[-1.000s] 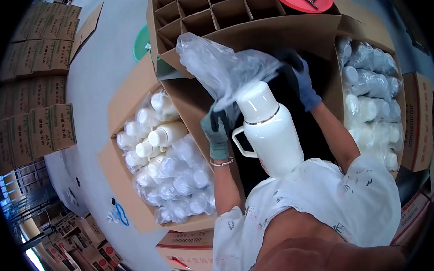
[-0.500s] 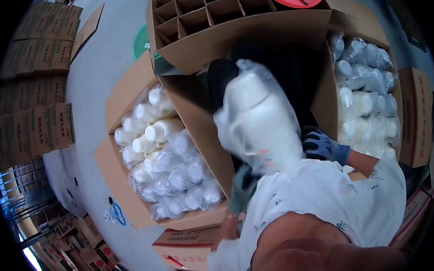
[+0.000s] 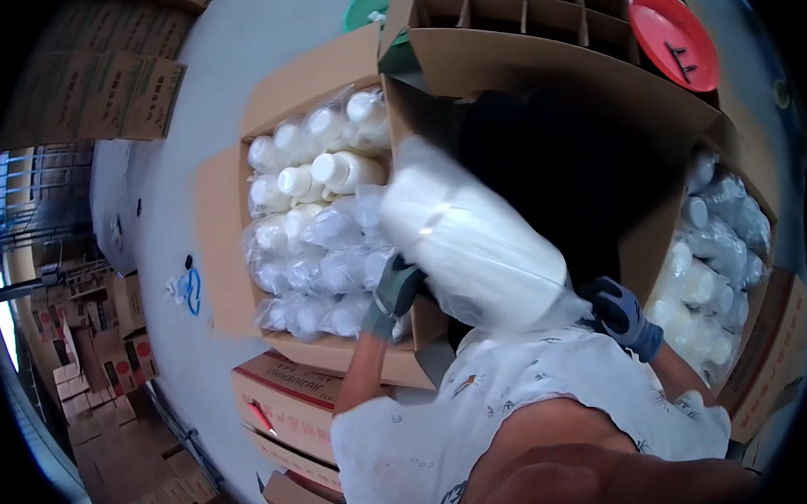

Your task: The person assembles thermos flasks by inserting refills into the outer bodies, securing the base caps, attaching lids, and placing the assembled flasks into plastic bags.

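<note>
A large white bottle-shaped container in a clear plastic bag (image 3: 475, 235) lies slantwise in front of my body, blurred by motion. My right hand (image 3: 624, 317), in a blue-grey glove, is closed on the gathered end of the bag at its lower right. My left hand (image 3: 395, 297), in a green-grey glove, is beside the bag's left side with its fingers loosely apart. Whether its fingertips touch the bag is hard to see. Just left of it, an open carton (image 3: 227, 224) holds white capped bottles (image 3: 346, 172), many wrapped in clear plastic.
Ahead stands a carton with a cardboard divider grid (image 3: 524, 17) and a red basin (image 3: 673, 37) holding small dark pieces. A green basin (image 3: 368, 8) sits beside it. More wrapped bottles (image 3: 707, 284) fill a carton at right. Printed cartons (image 3: 288, 383) are at lower left.
My view has turned, so the cartons appear shifted. The bagged container has tilted toward the left carton. My left hand has moved up and left from the container's lower end.
</note>
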`<state>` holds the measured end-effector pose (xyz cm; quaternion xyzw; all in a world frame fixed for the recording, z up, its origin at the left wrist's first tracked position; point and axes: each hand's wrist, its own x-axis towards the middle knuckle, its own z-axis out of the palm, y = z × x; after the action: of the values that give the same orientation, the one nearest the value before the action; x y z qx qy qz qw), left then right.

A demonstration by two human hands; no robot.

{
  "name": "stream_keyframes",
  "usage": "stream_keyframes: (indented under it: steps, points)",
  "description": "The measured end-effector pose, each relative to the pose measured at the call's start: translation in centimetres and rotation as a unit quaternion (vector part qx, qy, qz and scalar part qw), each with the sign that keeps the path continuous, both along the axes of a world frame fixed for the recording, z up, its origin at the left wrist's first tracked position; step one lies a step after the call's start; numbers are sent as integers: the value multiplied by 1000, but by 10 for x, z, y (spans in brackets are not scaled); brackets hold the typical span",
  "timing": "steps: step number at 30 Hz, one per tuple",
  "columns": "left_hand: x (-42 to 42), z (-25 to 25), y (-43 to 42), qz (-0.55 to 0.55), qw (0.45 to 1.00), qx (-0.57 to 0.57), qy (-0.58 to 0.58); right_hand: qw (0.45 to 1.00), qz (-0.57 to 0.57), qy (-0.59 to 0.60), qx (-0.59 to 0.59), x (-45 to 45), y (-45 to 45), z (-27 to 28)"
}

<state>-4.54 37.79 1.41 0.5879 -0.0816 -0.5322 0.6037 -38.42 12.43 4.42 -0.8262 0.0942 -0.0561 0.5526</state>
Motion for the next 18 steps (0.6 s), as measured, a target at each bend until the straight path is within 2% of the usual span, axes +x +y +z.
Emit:
stream_keyframes:
  steps: [1,3,4,5,7,8,9,10,11,12,13,14,16,18]
  points:
    - [-1,-7,25,-24,958,14,-285,998,8,-55,-26,29,0,6]
    - [14,-24,51,40,898,3,-438,982,23,-158,-100,100,-6,4]
    - [23,-32,57,134,938,-19,-318,968,36,-205,-144,136,-9,-6]
    - [34,-43,60,227,954,-46,-191,962,83,-177,-191,175,-11,-15]
    - [78,-77,65,366,923,-94,-74,935,160,-147,-280,220,-17,-20]
    - [106,-91,63,416,898,-114,-87,917,191,-142,-320,234,-19,-16]
    - [119,-81,53,429,884,-95,-157,895,221,-136,-362,243,-22,-10]
    - [133,-71,40,440,865,-80,-226,892,197,-128,-386,247,-29,0]
    - [154,-89,43,445,869,-49,-211,888,171,-118,-410,242,-39,12]
    - [168,-109,44,408,880,17,-244,883,147,-107,-432,239,-49,17]
    - [189,-150,50,332,858,115,-374,882,118,-98,-445,239,-58,16]
    - [210,-181,51,242,809,211,-492,881,88,-89,-457,238,-66,11]
    - [217,-169,15,82,760,306,-567,869,93,-120,-470,244,-70,5]
    - [231,-188,-6,63,743,236,-623,870,76,-113,-474,246,-59,9]
